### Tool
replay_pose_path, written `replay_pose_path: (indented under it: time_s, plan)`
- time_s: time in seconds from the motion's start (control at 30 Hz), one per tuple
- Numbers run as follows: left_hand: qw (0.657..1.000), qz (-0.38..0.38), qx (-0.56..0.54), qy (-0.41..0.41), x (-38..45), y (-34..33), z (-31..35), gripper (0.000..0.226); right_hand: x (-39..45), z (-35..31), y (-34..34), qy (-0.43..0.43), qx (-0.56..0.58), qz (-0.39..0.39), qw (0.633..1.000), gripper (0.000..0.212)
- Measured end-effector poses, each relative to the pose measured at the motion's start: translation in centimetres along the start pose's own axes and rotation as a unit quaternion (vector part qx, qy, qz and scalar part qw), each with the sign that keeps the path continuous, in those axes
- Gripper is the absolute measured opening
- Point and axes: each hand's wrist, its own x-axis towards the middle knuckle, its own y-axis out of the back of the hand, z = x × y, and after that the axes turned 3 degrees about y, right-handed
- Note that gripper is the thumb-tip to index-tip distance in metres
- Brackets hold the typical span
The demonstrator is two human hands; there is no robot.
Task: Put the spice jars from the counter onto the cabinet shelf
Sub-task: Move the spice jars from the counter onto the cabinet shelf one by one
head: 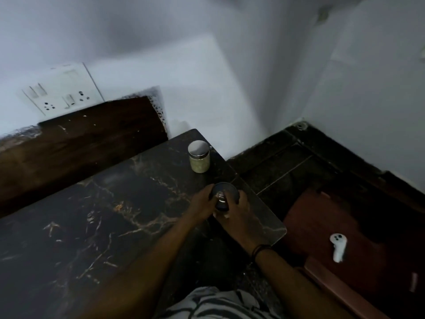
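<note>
A black counter [96, 203] veined in gold and white fills the lower left; at centre, a silver-lidded jar [199, 156] of pale green contents; lower right, a white controller [337, 247] on reddish-brown floor [322, 217]; a striped garment [220, 305] at bottom.

Both hands [227, 208] around dark jar [224, 195]

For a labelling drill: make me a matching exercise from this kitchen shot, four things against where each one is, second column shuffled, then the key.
Things:
1. silver-lidded jar
2. dark jar
3. white controller
4. switch plate

Places:
A. on the wall, upper left
B. standing alone near the far edge of the marble counter
C. low at the right, off the counter
D. held between the left hand and right hand

Pairs: 1-B, 2-D, 3-C, 4-A
</note>
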Motion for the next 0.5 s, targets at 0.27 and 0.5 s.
replay_pose_path:
  time_s: [0.27,0.5]
  plan:
    - [0.990,0.087,-0.107,-0.026,-0.5,0.4,0.6,0.025,1.2,-0.9,0.8,0.012,0.199,0.110,0.974,0.083]
    - [0.967,0.091,-0.239,-0.011,-2.3,5.5,0.8,0.036,3.5,-0.6,3.7,0.052,0.504,0.019,0.862,0.087]
